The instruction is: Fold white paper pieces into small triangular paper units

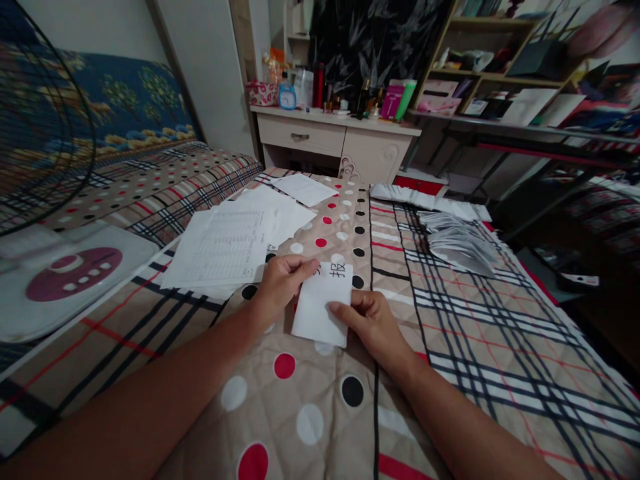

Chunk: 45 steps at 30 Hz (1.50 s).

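Between my two hands is a folded white paper (323, 307) with black printed characters along its top edge. My left hand (286, 283) pinches its upper left corner, the thumb lying over part of the print. On the other side, my right hand (373, 320) grips the right edge, thumb on the front face and fingers behind. The paper is held just above the dotted bedspread (310, 423). Left of my left hand lie loose printed sheets (220, 247), the top one bearing a table. Whether the folded paper has several layers I cannot tell.
Stacked folded papers (460, 243) and a row of white paper pieces (430, 200) lie at the bed's right side. A fan (47, 120) and a plastic bag with a purple print (75, 273) are at left. Beyond the bed stands a white dresser (300, 133).
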### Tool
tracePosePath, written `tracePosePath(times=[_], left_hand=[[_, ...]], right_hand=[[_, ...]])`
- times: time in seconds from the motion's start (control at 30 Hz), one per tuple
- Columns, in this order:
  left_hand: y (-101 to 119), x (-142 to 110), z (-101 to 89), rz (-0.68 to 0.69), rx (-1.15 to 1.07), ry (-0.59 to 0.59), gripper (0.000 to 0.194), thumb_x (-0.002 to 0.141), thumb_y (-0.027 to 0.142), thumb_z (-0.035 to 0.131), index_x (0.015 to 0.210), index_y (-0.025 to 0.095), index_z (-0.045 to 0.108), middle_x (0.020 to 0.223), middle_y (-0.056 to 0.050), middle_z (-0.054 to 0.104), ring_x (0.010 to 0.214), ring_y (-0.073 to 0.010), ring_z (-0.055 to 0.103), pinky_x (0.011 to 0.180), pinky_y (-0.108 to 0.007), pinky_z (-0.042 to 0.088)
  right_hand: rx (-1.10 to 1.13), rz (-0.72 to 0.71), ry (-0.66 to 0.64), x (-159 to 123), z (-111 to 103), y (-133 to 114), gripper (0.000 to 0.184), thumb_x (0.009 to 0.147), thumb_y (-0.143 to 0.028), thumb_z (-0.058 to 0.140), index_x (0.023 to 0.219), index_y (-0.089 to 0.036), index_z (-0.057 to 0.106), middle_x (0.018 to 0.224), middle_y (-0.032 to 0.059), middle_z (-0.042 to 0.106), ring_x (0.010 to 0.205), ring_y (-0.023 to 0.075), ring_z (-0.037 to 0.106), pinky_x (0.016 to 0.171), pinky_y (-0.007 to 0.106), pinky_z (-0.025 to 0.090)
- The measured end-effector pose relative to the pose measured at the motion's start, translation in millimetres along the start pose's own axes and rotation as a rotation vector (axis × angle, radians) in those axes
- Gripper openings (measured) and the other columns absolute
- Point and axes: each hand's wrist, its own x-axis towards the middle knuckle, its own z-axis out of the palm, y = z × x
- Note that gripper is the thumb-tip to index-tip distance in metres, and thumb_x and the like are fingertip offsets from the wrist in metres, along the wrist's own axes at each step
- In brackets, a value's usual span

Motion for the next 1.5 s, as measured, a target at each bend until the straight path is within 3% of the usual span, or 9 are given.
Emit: tracePosePath(times=[0.17, 0.27, 0.43, 0.57, 0.67, 0.8, 1.07, 1.23, 1.5], left_hand=[[4.1, -3.2, 5.3, 0.011, 0.184, -0.163, 0.037, 0.077, 0.044, 0.065, 0.057, 0.014, 0.058, 0.053, 0.003, 0.048, 0.05, -0.008, 0.04, 0.045, -0.021, 0.027], [4.2, -3.1, 8.0, -0.029, 0.172, -0.16, 0.038, 0.078, 0.048, 0.064, 0.061, 0.014, 0.06, 0.056, 0.002, 0.05, 0.051, -0.0083, 0.041, 0.046, -0.021, 0.029], [3.6, -3.9, 7.0, -0.079, 0.048, -0.129, 0.033, 0.074, 0.044, 0.07, 0.085, 0.013, 0.073, 0.075, -0.004, 0.067, 0.061, -0.0115, 0.052, 0.055, -0.023, 0.039], [11.3, -6.2, 7.1, -0.113, 0.051, -0.081, 0.026, 0.071, 0.039, 0.069, 0.074, 0.013, 0.073, 0.064, -0.001, 0.063, 0.055, -0.0107, 0.049, 0.051, -0.023, 0.035], [18.8, -8.0, 9.7, -0.1, 0.199, -0.21, 0.019, 0.07, 0.031, 0.066, 0.065, 0.014, 0.071, 0.056, 0.001, 0.057, 0.05, -0.009, 0.045, 0.047, -0.022, 0.031], [22.6, -9.8, 13.2, -0.072, 0.407, -0.364, 0.015, 0.069, 0.024, 0.06, 0.063, 0.014, 0.07, 0.053, 0.002, 0.055, 0.048, -0.008, 0.043, 0.046, -0.021, 0.029], [22.5, -9.6, 12.8, -0.073, 0.482, -0.29, 0.017, 0.067, 0.025, 0.058, 0.06, 0.014, 0.068, 0.054, 0.001, 0.057, 0.049, -0.0095, 0.047, 0.045, -0.021, 0.03], [21.6, -6.4, 8.2, -0.074, 0.469, -0.306, 0.015, 0.065, 0.023, 0.057, 0.057, 0.015, 0.066, 0.053, 0.001, 0.057, 0.05, -0.0098, 0.047, 0.045, -0.02, 0.031], [15.6, 1.1, -6.0, -0.055, 0.386, -0.276, 0.014, 0.065, 0.022, 0.059, 0.055, 0.014, 0.064, 0.053, 0.002, 0.056, 0.051, -0.0089, 0.046, 0.049, -0.021, 0.031]], right_hand=[[0.075, 0.01, 0.088, 2.0, -2.8, 3.0, 0.031, 0.071, -0.04, 0.076, 0.061, -0.015, 0.062, 0.054, -0.003, 0.052, 0.049, 0.0069, 0.039, 0.046, 0.021, 0.029], [0.078, -0.013, 0.132, 2.3, -4.7, 4.3, 0.029, 0.073, -0.038, 0.076, 0.06, -0.015, 0.061, 0.055, -0.003, 0.05, 0.05, 0.0074, 0.039, 0.047, 0.022, 0.029], [0.015, -0.104, 0.31, 2.8, -5.7, 3.1, 0.033, 0.075, -0.041, 0.074, 0.058, -0.016, 0.06, 0.049, -0.0052, 0.041, 0.046, 0.0071, 0.031, 0.044, 0.023, 0.022], [-0.004, -0.119, 0.277, 3.9, -5.7, 3.0, 0.03, 0.075, -0.044, 0.073, 0.066, -0.016, 0.065, 0.056, -0.0024, 0.052, 0.051, 0.0089, 0.042, 0.047, 0.022, 0.029], [0.047, -0.114, 0.237, 4.1, -4.9, 1.5, 0.025, 0.072, -0.04, 0.076, 0.074, -0.017, 0.068, 0.066, -0.0006, 0.061, 0.058, 0.0102, 0.05, 0.052, 0.021, 0.037], [0.09, -0.064, 0.174, 6.1, -5.7, 0.7, 0.027, 0.064, -0.035, 0.082, 0.071, -0.017, 0.064, 0.061, -0.0027, 0.06, 0.052, 0.0091, 0.049, 0.048, 0.02, 0.036], [-0.118, -0.09, 0.137, 10.0, -10.2, 7.4, 0.033, 0.073, -0.043, 0.074, 0.063, -0.016, 0.058, 0.055, -0.0028, 0.052, 0.049, 0.0078, 0.04, 0.043, 0.02, 0.028], [-0.093, -0.111, 0.204, 9.3, -13.5, 4.4, 0.033, 0.069, -0.042, 0.077, 0.06, -0.017, 0.058, 0.053, -0.0025, 0.052, 0.047, 0.008, 0.041, 0.043, 0.021, 0.029], [-0.043, -0.098, 0.324, 13.8, -35.6, 1.8, 0.027, 0.065, -0.037, 0.079, 0.059, -0.017, 0.062, 0.053, -0.0016, 0.059, 0.045, 0.0095, 0.047, 0.043, 0.022, 0.033]])
